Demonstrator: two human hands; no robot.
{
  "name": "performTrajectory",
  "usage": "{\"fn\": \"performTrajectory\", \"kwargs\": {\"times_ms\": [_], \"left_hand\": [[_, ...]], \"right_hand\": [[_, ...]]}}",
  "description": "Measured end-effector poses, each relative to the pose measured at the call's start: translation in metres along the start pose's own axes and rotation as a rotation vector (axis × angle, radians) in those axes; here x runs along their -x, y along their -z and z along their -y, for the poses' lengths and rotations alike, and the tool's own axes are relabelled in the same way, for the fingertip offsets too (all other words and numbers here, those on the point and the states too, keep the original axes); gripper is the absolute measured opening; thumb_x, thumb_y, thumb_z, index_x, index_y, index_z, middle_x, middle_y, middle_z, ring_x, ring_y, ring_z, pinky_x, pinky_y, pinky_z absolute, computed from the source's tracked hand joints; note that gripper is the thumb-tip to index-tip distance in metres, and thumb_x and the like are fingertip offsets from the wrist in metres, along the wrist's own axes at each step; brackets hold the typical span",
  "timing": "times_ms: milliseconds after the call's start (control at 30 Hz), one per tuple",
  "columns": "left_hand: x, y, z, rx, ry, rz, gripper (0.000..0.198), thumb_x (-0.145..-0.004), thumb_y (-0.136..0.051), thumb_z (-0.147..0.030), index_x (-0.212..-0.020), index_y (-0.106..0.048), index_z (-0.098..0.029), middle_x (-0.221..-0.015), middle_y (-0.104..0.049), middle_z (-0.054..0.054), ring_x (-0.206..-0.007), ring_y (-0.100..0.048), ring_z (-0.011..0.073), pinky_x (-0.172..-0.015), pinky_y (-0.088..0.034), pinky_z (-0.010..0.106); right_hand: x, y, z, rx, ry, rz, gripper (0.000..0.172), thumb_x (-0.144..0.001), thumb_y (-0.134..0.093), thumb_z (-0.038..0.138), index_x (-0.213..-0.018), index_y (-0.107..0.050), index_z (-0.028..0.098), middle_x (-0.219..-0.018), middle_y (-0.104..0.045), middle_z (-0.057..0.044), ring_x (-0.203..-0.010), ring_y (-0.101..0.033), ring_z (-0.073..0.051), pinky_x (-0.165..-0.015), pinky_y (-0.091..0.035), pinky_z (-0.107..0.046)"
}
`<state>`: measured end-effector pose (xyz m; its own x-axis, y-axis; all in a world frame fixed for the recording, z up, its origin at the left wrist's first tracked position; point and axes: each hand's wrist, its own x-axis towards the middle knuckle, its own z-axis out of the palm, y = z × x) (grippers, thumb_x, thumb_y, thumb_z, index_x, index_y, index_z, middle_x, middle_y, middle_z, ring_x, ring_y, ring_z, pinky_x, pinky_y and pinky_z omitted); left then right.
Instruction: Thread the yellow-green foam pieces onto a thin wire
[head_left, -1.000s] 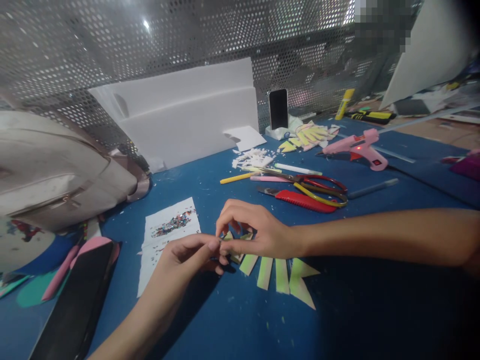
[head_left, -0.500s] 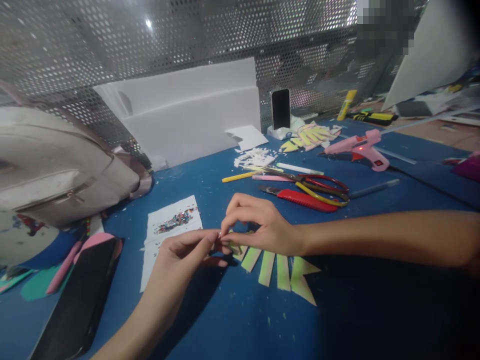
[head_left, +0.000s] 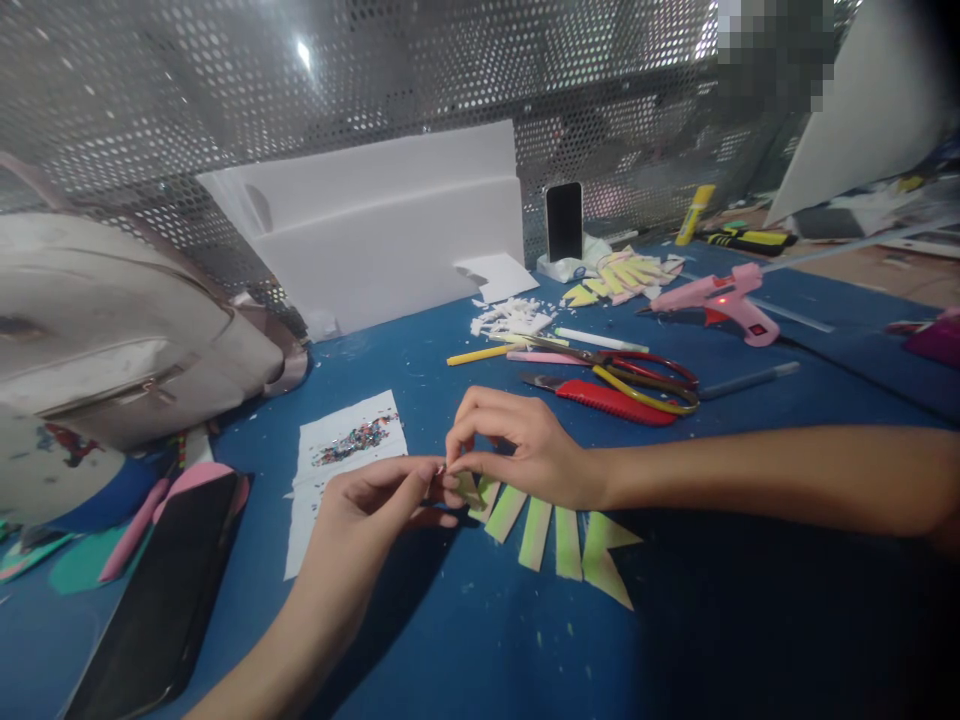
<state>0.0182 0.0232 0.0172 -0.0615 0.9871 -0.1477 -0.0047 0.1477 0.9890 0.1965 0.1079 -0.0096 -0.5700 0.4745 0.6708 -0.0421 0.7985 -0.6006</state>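
Note:
A green and cream paper cutout (head_left: 535, 536) with slanted strips and a notched, tail-like end lies just over the blue table. My left hand (head_left: 375, 500) is closed in a pinch at its left end, thumb on top. My right hand (head_left: 517, 450) arches over the upper part, its thumb and index fingertips pressed together against the left fingertips. Whatever those right fingertips hold is too small to make out. Beside my left hand lies a white paper sheet (head_left: 306, 460) bearing a heap of tiny multicoloured sequins (head_left: 356, 443). Both hands cover the cutout's left end and upper edge.
Beyond my right hand lie scissors (head_left: 637, 368), a red utility knife (head_left: 615, 402) and several pens. A pink glue gun (head_left: 720, 298) with a lit red light rests at right. A dark phone (head_left: 154, 600) and a pale backpack (head_left: 127, 330) occupy the left.
My right fingertips have shifted very slightly up, and a bit more of the cutout's left strips shows beneath them. My left hand keeps its pinch. The whole view has drifted a little.

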Motion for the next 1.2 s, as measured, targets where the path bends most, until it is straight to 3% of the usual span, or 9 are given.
{"fn": "performTrajectory", "kwargs": {"times_ms": [367,900,1200], "left_hand": [[0.0004,-0.0009,-0.0004,0.053,0.035,-0.04,0.02,-0.082,-0.07,-0.033,-0.082,-0.076,-0.014,-0.069,-0.071,0.005,-0.063,-0.066,0.0129,-0.063,-0.056,0.021],[0.0018,-0.0046,-0.0048,0.133,0.062,-0.112,0.018,-0.072,-0.079,-0.031,-0.075,-0.075,-0.013,-0.064,-0.071,0.003,-0.057,-0.063,0.0103,-0.058,-0.053,0.017],[0.0007,0.0015,-0.0019,0.052,0.026,-0.025,0.02,-0.078,-0.073,-0.034,-0.073,-0.073,-0.014,-0.059,-0.064,0.0,-0.052,-0.055,0.0075,-0.056,-0.046,0.017]], "right_hand": [[0.0009,0.0006,0.0017,-0.014,-0.051,0.068,0.013,-0.096,-0.057,0.029,-0.089,-0.063,0.018,-0.091,-0.058,-0.001,-0.076,-0.055,-0.011,-0.071,-0.042,-0.025],[-0.0009,-0.0002,0.0026,-0.031,-0.055,0.058,0.014,-0.096,-0.056,0.028,-0.088,-0.062,0.018,-0.09,-0.057,-0.001,-0.076,-0.053,-0.011,-0.069,-0.042,-0.026],[-0.001,0.001,0.0018,-0.03,-0.047,0.053,0.012,-0.096,-0.057,0.026,-0.088,-0.062,0.018,-0.089,-0.055,-0.001,-0.078,-0.054,-0.011,-0.072,-0.042,-0.026]]}}
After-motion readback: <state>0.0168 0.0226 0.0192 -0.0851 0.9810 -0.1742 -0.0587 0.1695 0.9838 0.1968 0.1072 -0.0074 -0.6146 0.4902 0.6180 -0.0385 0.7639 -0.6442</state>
